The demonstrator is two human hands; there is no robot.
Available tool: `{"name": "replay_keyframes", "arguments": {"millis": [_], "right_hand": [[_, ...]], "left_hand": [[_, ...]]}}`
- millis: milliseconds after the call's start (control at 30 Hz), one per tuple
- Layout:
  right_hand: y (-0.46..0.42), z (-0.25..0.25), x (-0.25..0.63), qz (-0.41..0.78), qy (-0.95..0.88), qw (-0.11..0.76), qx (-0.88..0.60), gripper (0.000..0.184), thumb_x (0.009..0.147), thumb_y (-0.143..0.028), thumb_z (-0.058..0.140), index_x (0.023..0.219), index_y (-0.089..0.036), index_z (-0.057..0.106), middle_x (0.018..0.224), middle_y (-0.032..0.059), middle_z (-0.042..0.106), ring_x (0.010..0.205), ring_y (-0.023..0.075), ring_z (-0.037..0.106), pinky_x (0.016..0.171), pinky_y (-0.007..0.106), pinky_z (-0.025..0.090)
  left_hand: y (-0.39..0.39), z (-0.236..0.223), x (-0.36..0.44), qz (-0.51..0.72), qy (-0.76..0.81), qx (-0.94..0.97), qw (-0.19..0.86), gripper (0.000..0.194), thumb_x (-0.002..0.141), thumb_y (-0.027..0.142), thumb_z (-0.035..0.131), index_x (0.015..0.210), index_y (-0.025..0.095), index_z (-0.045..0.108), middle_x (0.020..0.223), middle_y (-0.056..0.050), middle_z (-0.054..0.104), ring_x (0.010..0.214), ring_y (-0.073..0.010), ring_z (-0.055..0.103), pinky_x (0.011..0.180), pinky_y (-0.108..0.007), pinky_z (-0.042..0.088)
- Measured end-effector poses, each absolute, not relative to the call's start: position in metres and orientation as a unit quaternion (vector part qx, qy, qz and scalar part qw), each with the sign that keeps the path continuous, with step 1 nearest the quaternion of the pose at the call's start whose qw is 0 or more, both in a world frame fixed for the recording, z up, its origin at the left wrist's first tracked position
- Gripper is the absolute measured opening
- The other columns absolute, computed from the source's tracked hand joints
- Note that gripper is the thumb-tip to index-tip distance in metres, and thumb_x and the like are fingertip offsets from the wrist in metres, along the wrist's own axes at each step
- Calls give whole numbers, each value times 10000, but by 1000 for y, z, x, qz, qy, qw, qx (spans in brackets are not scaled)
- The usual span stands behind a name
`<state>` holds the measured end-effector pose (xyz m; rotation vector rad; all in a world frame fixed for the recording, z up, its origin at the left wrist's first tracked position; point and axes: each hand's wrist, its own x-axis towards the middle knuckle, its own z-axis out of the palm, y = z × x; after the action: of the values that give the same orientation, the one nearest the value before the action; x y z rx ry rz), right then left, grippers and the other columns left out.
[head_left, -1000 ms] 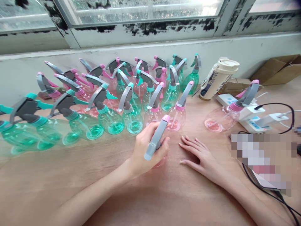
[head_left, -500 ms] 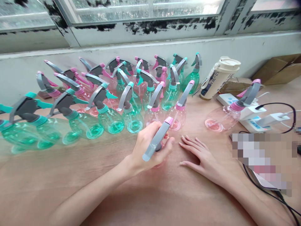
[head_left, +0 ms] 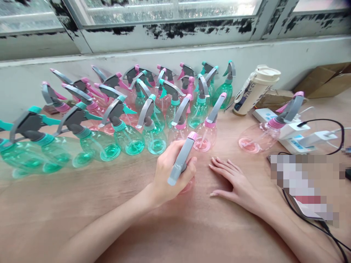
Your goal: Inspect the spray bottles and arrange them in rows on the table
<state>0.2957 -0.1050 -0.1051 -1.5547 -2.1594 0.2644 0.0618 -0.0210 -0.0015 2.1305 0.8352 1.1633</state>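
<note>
My left hand (head_left: 170,171) is wrapped round the neck of a spray bottle (head_left: 181,160) with a grey head and a pink nozzle tip. Most of its pink see-through body is hidden beneath the hand. My right hand (head_left: 233,179) lies palm down on the table (head_left: 137,223), fingers spread, just right of the held bottle and apart from it. Behind the left hand stand two pink spray bottles (head_left: 205,135), one partly covered by the hand. A row of green spray bottles (head_left: 133,140) stretches away to the left.
More pink and green bottles crowd the wall. At the right stand another pink spray bottle (head_left: 259,137), a white tumbler (head_left: 256,87) and a power strip (head_left: 297,144) with chargers and black cables. A cardboard box (head_left: 326,80) sits in the far right corner. A blurred-out patch covers a device.
My left hand has turned a little, and the head of the held spray bottle has swung slightly left and up with it. My right hand has stayed in place.
</note>
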Motion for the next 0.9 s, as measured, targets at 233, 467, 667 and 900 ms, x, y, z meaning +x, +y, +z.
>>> {"name": "replay_keyframes", "arguments": {"millis": [233, 467, 667, 900], "right_hand": [[-105, -103, 294, 96, -785, 230, -568, 739, 826, -527, 688, 1457, -235, 438, 1492, 144, 489, 1400, 324, 415, 1154, 608, 290], [-106, -104, 295, 95, -787, 232, -564, 729, 829, -513, 689, 1448, -217, 445, 1495, 156, 482, 1402, 325, 411, 1157, 609, 281], [-105, -105, 295, 96, -784, 236, -566, 719, 825, -512, 693, 1442, -232, 452, 1494, 149, 485, 1401, 329, 411, 1162, 606, 276], [-106, -105, 295, 90, -792, 231, -558, 712, 830, -528, 685, 1428, -219, 453, 1495, 162, 479, 1399, 332, 413, 1149, 619, 296]], "left_hand": [[-21, -6, 62, 438, 320, 786, 295, 270, 891, 217, 538, 1161, 214, 552, 1044, -69, 672, 921, -204, 664, 833, -363, 553], [-21, -7, 61, 430, 324, 789, 297, 273, 897, 239, 530, 1164, 188, 560, 947, -62, 676, 892, -205, 663, 827, -365, 546], [-21, -6, 61, 427, 318, 792, 298, 267, 901, 223, 512, 1160, 188, 565, 985, -74, 677, 938, -208, 666, 866, -364, 533], [-18, -3, 63, 422, 314, 799, 292, 228, 886, 221, 518, 1111, 197, 544, 949, -52, 655, 825, -174, 642, 793, -329, 525]]}}
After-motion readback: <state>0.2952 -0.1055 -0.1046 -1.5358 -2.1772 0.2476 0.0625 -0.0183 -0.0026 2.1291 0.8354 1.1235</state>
